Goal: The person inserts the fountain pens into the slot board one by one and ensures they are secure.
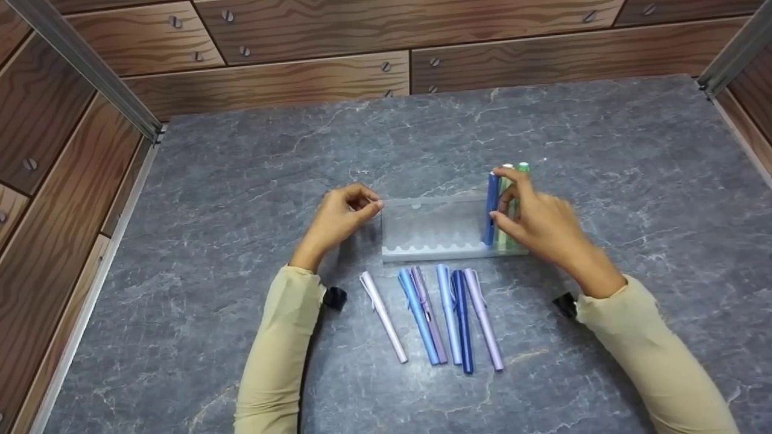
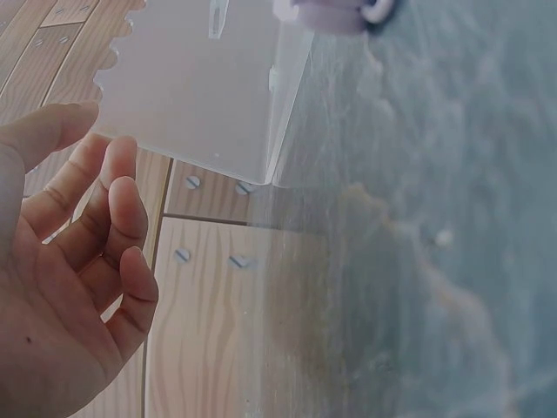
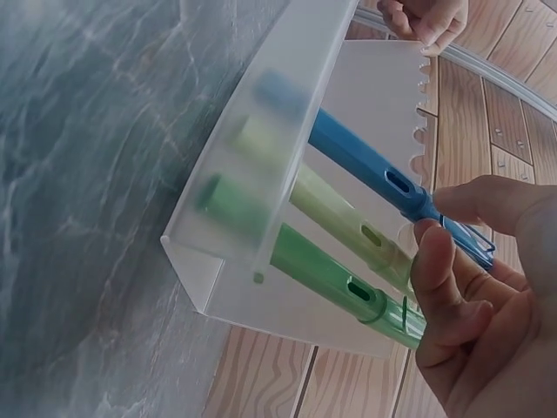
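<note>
A translucent pen stand with a scalloped edge stands on the table. At its upper left corner, my left hand pinches the panel between thumb and forefinger; the other fingers are loosely curled in the left wrist view. My right hand holds a blue pen by its cap end, thumb on one side and fingers on the other. The blue pen's lower end is inside the stand's front lip. Beside it in the stand are a light green pen and a green pen, partly behind my right hand in the head view.
In front of the stand lie several loose pens: a pale lilac pen apart at left, then light blue, purple, dark blue and lilac ones close together, such as the dark blue pen. Wood-patterned panels border the grey marbled table.
</note>
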Demonstrator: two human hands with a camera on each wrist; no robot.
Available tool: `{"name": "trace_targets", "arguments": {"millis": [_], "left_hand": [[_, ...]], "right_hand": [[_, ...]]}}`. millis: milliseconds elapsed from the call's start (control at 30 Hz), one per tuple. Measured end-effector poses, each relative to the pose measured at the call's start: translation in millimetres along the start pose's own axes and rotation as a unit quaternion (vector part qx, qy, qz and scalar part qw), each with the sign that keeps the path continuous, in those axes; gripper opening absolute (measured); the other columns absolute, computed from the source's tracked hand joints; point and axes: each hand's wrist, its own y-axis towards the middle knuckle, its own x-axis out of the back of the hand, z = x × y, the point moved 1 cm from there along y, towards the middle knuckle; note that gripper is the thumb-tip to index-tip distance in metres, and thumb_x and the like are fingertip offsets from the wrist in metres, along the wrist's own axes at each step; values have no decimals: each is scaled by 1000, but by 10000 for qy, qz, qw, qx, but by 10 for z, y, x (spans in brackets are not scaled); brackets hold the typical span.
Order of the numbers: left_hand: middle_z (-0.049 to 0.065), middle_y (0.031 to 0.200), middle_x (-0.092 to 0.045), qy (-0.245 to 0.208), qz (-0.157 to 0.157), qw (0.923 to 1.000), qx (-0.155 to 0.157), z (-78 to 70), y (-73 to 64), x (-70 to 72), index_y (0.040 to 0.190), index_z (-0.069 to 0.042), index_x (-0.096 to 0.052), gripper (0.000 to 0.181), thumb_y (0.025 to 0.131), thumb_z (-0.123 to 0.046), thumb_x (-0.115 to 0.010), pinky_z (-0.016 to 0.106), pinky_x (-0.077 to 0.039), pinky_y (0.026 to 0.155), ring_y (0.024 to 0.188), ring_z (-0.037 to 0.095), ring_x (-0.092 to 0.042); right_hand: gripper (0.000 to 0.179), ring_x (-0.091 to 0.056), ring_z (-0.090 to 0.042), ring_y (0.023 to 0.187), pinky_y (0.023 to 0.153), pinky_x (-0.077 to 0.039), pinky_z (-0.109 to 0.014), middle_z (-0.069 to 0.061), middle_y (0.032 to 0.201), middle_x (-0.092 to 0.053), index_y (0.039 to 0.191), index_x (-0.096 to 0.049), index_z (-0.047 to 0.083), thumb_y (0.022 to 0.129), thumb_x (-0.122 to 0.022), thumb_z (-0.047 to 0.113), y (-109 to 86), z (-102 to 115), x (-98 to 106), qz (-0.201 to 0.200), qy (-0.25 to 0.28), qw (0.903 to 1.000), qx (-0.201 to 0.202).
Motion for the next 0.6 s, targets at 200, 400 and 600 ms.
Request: {"name": "trace_targets", "arguments": {"millis": [200, 400, 600], "left_hand": [[4, 78, -67, 37, 3, 10000, 15, -6, 3, 3, 94, -6, -71, 17, 88, -22, -70, 24, -45, 69, 72, 10, -55], [4, 78, -66, 76, 18, 10000, 44, -13, 5, 3, 95, -6, -71, 17, 88, -22, -70, 24, -45, 68, 71, 10, -54], [3, 78, -65, 62, 4, 9999, 102, -12, 5, 2, 94, -6, -72, 17, 88, -22, -71, 24, -44, 67, 71, 10, -54]], "right_hand": [[63, -34, -4, 49, 44, -29, -24, -3, 85, -67, 137, -35, 12, 86, -71, 11, -3, 4, -6, -40, -4, 10000, -16], [62, -37, -7, 50, 45, -29, -25, -3, 84, -65, 137, -35, 10, 86, -70, 12, 5, -8, -20, -34, -23, 10000, 12], [62, -37, -8, 51, 46, -29, -26, -3, 83, -64, 139, -36, 9, 87, -69, 13, 19, 2, -17, 39, -36, 9999, -158]]}}
